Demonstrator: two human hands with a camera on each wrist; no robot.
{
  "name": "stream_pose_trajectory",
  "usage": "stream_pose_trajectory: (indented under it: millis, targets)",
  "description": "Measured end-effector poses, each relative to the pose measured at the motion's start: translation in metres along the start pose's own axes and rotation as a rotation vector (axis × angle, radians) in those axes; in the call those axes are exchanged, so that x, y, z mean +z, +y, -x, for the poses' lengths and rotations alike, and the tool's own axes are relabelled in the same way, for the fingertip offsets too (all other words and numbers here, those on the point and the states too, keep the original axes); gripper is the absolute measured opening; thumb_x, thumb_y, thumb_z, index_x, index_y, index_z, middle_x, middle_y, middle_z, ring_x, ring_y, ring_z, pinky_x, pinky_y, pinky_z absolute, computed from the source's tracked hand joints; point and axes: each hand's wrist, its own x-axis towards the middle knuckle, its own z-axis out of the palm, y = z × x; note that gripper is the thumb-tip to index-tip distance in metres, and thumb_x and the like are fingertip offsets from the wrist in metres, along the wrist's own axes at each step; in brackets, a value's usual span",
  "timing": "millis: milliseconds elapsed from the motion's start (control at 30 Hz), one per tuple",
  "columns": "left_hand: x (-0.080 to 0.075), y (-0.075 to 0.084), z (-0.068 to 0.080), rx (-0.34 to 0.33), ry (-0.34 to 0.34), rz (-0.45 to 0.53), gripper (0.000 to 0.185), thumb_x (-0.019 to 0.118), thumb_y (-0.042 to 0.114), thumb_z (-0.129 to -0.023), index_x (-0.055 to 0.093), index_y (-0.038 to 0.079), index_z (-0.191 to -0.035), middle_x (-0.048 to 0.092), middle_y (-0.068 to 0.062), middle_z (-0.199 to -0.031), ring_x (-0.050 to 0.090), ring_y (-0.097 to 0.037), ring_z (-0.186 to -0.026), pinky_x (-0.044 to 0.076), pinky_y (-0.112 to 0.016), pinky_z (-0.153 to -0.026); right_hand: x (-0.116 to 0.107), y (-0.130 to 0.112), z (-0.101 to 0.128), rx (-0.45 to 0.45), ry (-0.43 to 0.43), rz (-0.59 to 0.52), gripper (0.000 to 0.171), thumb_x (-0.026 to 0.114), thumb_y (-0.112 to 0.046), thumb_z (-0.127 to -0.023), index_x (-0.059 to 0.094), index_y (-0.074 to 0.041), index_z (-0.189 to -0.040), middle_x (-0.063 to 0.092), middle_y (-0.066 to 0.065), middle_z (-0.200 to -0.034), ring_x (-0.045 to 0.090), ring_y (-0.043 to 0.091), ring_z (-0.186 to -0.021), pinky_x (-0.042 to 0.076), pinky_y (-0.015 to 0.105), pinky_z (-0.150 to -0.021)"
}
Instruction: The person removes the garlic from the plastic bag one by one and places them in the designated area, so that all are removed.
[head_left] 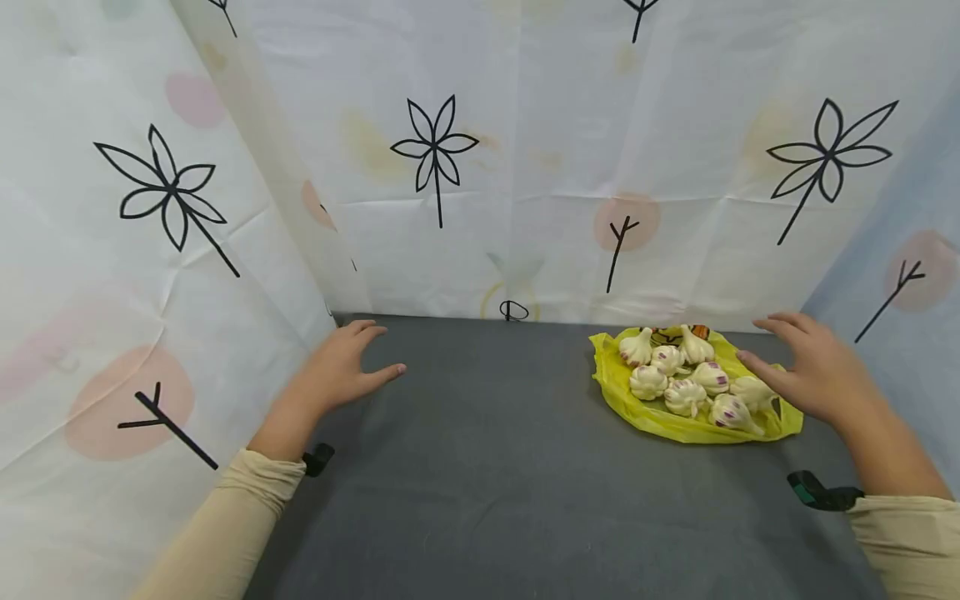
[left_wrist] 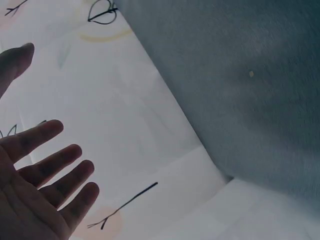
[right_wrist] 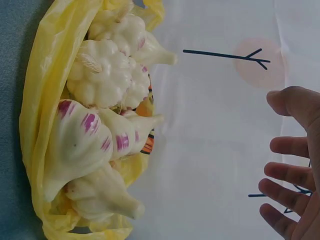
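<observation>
Beside the garlic bag [head_left: 678, 421], right hand [head_left: 817, 371] hovers, fingers spread.

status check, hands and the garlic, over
Left hand open, flat on grey table. Right hand open beside garlic bulbs, holding nothing. Bulbs piled on yellow bag. Nothing in between.
</observation>
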Motion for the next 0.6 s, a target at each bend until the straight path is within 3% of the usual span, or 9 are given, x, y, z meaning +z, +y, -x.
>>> stream_pose_trajectory:
  millis: [200,600]
  targets:
    - [0.018,0.017,0.002,0.047,0.069,0.133,0.070,0.069,0.052,-0.087,0.053,0.008,-0.139,0.047,-0.016,-0.145,0.050,-0.036,-0.129,0.046,-0.054,-0.102,0.007,0.000,0.007,0.006,0.038,-0.050,0.058,0.069,-0.039,-0.091,0.056,0.002,-0.129,0.048,0.027,-0.132,0.045,0.050,-0.116,0.038,0.068,-0.084]
    - [0.054,0.046,-0.008,0.063,0.056,0.291,0.064,0.069,0.048,-0.089,0.051,0.015,-0.140,0.046,-0.006,-0.146,0.047,-0.027,-0.134,0.045,-0.050,-0.105,0.033,0.006,0.030,0.116,0.011,-0.158,0.058,0.065,-0.038,-0.095,0.051,0.001,-0.136,0.044,0.030,-0.136,0.045,0.052,-0.114,0.038,0.068,-0.079]
